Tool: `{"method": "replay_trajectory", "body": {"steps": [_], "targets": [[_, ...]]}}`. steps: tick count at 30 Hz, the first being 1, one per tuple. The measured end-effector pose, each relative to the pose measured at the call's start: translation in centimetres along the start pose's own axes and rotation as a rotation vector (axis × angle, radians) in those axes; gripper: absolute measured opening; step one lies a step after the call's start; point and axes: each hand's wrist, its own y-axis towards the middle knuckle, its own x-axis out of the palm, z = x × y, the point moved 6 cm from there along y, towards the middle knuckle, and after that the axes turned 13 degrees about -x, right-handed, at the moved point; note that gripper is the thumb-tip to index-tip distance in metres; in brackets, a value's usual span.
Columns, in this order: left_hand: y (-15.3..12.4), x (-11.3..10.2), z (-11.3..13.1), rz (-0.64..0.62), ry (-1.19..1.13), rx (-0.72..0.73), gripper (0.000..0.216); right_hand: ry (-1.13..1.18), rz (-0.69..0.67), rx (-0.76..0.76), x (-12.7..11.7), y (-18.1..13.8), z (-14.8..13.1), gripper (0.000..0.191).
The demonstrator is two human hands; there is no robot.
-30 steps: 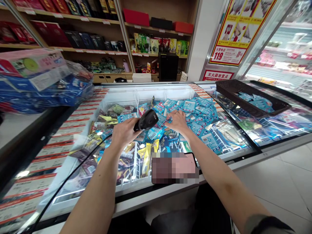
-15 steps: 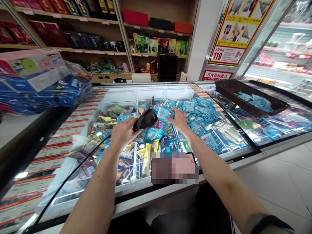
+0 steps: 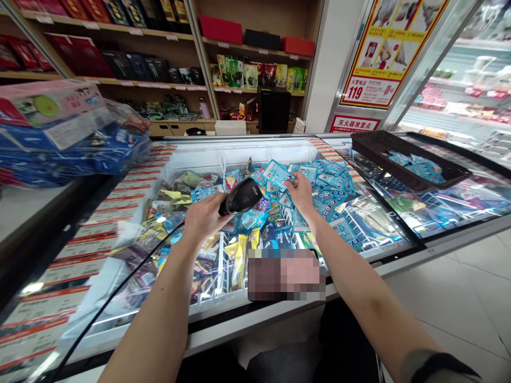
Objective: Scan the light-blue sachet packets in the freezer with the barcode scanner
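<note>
My left hand (image 3: 204, 219) is wrapped round the handle of a black barcode scanner (image 3: 244, 196), whose head points right over the freezer. A black cable (image 3: 131, 271) trails from it down to the lower left. Between the fingertips of my right hand (image 3: 301, 192) is a light-blue packet (image 3: 276, 173), raised with its printed label side up, just right of the scanner's head. Under and beside that hand lie many similar blue packets (image 3: 333, 178), piled on the freezer's contents. Yellow ice-cream wrappers (image 3: 239, 260) lie in the wire baskets below the scanner.
A phone (image 3: 285, 275) with a blurred screen lies on the chest freezer's front edge (image 3: 223, 327). At the right, a dark brown basket (image 3: 369, 151) holds more blue packets. Boxes in plastic wrap (image 3: 59, 135) stand at the left. Shelves (image 3: 159, 85) line the back.
My right hand has moved slightly right, and the blue packet has tilted, its label now turned more upward. The scanner in my left hand has shifted slightly right.
</note>
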Motion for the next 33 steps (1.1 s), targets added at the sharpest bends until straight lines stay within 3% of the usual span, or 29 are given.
{"method": "replay_trajectory", "body": {"steps": [19, 33], "targets": [[-0.07, 0.14, 0.02, 0.023, -0.001, 0.031, 0.033, 0.054, 0.03, 0.029, 0.03, -0.17, 0.29, 0.031], [-0.22, 0.27, 0.27, 0.054, -0.006, 0.072, 0.037, 0.237, 0.181, 0.031, -0.65, -0.23, 0.91, 0.026]]}}
